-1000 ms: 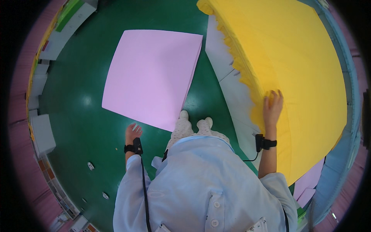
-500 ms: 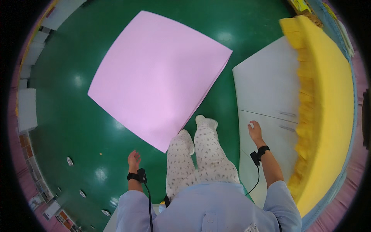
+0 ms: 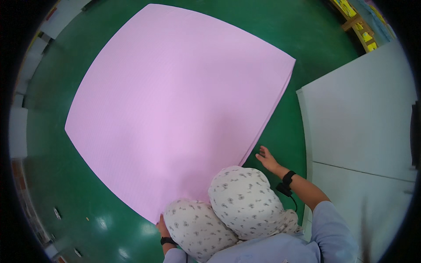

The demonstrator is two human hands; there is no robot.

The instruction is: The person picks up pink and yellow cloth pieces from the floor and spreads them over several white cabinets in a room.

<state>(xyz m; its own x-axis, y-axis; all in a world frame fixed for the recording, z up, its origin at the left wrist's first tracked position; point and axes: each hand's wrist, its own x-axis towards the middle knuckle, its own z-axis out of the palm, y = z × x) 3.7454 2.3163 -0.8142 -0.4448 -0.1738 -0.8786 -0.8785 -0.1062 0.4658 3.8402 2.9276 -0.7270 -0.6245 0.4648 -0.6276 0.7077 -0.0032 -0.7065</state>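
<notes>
A large pink foam mat [image 3: 175, 96] lies on the green floor in front of me, with what look like two layers along its right edge. My left hand [image 3: 163, 229] is at the mat's near corner, beside my left knee. Its thumb shows at the corner and the fingers seem closed round the edge, partly hidden. My right hand [image 3: 268, 160] hangs just right of the mat's edge, fingers apart and nothing in them. My bent knees, in white patterned trousers [image 3: 245, 193], cover the mat's near edge.
A white cabinet [image 3: 359, 109] stands to my right. Beyond it is a wooden rack [image 3: 357, 28] with yellow items. Green floor [image 3: 48, 171] surrounds the mat, with a few small objects at lower left. Pale furniture [image 3: 18, 131] lines the left side.
I have gone from standing to squatting by the mat, so it looks larger. My left hand has come down to its corner. My right hand has moved from the cabinet side toward the mat's right edge.
</notes>
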